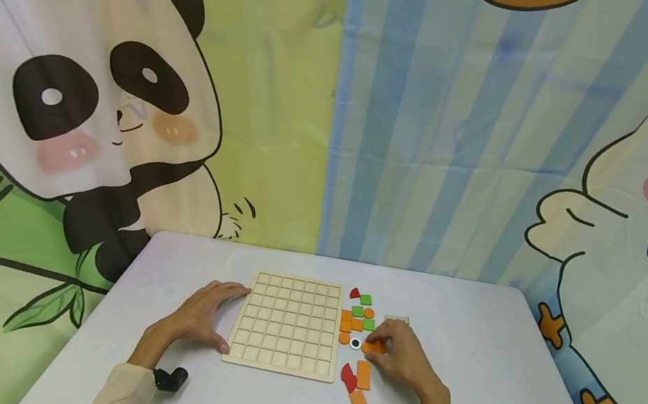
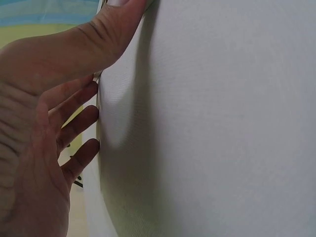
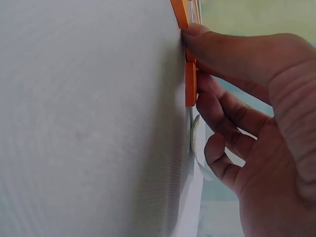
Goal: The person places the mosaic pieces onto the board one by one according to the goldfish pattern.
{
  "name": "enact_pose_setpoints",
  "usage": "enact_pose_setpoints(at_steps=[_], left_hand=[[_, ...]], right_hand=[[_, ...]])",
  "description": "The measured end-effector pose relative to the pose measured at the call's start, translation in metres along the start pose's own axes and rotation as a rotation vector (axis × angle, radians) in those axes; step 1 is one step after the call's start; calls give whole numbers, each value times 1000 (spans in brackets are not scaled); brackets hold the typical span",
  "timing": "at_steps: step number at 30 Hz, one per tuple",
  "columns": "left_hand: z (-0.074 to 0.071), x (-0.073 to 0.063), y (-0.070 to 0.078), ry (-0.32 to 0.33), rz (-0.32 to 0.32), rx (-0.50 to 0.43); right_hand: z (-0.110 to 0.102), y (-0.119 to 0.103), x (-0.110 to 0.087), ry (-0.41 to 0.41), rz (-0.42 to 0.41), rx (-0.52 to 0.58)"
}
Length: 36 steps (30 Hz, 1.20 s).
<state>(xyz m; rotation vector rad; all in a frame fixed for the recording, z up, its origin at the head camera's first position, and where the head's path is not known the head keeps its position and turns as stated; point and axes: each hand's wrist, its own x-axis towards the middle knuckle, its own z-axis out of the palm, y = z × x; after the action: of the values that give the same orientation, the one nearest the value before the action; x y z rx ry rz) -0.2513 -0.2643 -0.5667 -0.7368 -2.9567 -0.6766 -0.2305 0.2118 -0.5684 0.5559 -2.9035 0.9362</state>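
A square wooden grid board [image 1: 287, 323] lies flat on the white table, its squares bare. Along its left edge rests my left hand [image 1: 207, 314], thumb at the near corner and fingertips farther up, fingers spread. To the right of the board my right hand [image 1: 401, 355] pinches an orange piece [image 1: 375, 346] between thumb and fingers, low over the table. In the right wrist view an orange piece [image 3: 191, 84] stands by the fingers, its far side hidden. A white ring-shaped piece [image 1: 355, 343] with a dark centre lies just left of those fingertips.
Several flat pieces lie right of the board: green squares [image 1: 366, 300], orange squares [image 1: 357, 324], an orange rectangle [image 1: 364, 375] and red pieces [image 1: 348, 377]. A small pale wooden piece [image 1: 396, 319] sits behind the right hand. Patterned curtains [image 1: 277, 96] hang behind the table.
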Motion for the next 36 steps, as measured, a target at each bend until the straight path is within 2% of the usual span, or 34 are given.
enact_pose_setpoints(at_steps=[9, 14, 22, 29, 36], left_hand=[[1, 1, -1, 7, -1, 13], [1, 0, 0, 4, -8, -9], [2, -1, 1, 18, 8, -1], [1, -1, -1, 1, -5, 4], [2, -1, -1, 12, 4, -1]], right_hand=[[-4, -2, 3, 4, -5, 28], [-5, -7, 3, -7, -26, 51], [-2, -14, 4, -22, -36, 94], [-1, -20, 6, -20, -91, 143], [3, -25, 10, -19, -104, 129]])
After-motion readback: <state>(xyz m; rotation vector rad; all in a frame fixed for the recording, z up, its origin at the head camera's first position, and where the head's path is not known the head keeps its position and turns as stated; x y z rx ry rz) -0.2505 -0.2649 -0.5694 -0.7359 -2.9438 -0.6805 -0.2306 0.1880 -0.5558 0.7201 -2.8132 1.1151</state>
